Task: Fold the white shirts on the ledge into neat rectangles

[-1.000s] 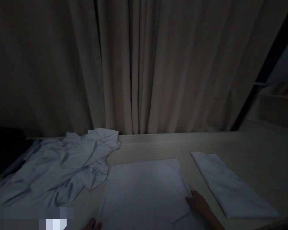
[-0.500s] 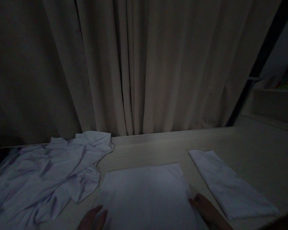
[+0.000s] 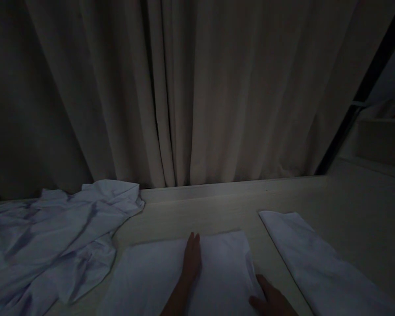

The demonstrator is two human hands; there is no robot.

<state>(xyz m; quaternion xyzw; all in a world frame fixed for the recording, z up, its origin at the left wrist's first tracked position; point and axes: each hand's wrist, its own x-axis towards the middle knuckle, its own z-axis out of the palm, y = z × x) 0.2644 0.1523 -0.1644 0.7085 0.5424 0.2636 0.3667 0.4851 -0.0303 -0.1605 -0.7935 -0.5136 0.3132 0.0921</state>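
A folded white cloth (image 3: 224,263) lies flat in front of me, its far edge straight. My left hand (image 3: 192,259) rests on top of it near the far edge, fingers stretched out and close together. At the cloth's right side, my right hand (image 3: 270,298) has its thumb over the border and its fingers along the outside, taking hold of that edge. The near part of the cloth runs out of view at the bottom.
To the left spreads a crumpled heap of white fabric (image 3: 59,232). A second folded white cloth (image 3: 322,263) lies slantwise on the right of the pale surface (image 3: 197,210). Behind hangs a beige curtain (image 3: 224,96). The light is dim.
My left hand has moved from the cloth's left edge onto its top, toward the far edge. My right hand stays by the right edge. The view has shifted slightly right.
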